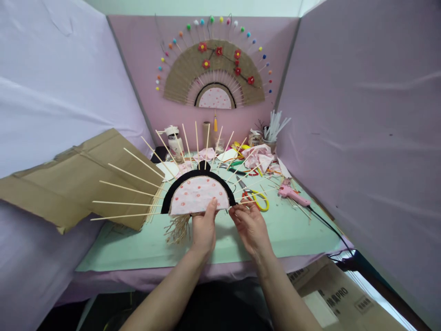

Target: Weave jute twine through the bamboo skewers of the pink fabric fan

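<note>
My left hand (204, 228) grips a half-round fan base (193, 197) by its lower straight edge, thumb in front on the pink flowered cloth. A black band (172, 186) runs around the curve, with a black knob (204, 166) at the top. Thin wooden sticks (129, 187) spread outward from the band like rays. A bundle of tan strands (179, 228) hangs below the base. At the band's right end, the fingers of my right hand (251, 225) are pinched together by the lowest stick; what lies between the fingertips is too small to make out.
Yellow-handled scissors (263, 201) lie just beyond my right hand. A pink glue gun (292, 194) with a black cord rests at the right. Folded cardboard (103, 179) leans at the left. A finished fan (186, 64) with red flowers hangs on the back wall above jars and cloth scraps.
</note>
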The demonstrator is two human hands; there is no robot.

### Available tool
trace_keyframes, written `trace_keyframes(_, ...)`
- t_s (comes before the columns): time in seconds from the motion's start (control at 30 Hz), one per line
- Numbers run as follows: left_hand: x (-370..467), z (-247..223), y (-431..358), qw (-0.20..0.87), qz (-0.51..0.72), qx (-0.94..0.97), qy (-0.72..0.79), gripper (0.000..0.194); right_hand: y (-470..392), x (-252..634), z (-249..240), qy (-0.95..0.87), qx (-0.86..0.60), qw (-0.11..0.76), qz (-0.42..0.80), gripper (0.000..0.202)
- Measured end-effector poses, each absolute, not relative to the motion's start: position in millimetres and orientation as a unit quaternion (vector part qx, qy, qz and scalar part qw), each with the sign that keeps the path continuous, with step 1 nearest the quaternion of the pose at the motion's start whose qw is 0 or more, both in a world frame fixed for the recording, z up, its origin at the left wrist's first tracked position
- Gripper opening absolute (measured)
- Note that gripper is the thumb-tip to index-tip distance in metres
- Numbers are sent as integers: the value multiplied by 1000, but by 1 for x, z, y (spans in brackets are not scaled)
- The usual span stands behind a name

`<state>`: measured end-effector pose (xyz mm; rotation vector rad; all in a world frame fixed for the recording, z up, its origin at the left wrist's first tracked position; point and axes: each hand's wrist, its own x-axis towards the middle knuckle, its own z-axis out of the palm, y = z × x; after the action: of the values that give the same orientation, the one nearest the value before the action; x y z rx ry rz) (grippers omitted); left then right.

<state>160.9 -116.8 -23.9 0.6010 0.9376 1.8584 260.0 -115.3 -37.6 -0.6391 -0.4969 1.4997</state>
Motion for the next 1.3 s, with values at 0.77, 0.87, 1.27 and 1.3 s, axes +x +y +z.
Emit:
trace_keyframes(0.77, 170, -12, -122, 520, 743, 217, 361, 41, -110, 255, -39, -306, -329, 743, 496, 29)
trace_keyframes(0.87, 172, -2, -124, 551, 728, 187, 362, 36, -112, 255, -39, -338, -339, 766, 429, 29)
trace_keyframes(1.27, 165, -4, -121, 608, 698, 140, 351, 26, -101, 259, -56, -349, -377, 732, 448, 23)
trace_keyframes(1.3, 164, -4, -119, 593, 709, 152, 350, 28, -101, 260, -58, -346, -378, 720, 467, 20)
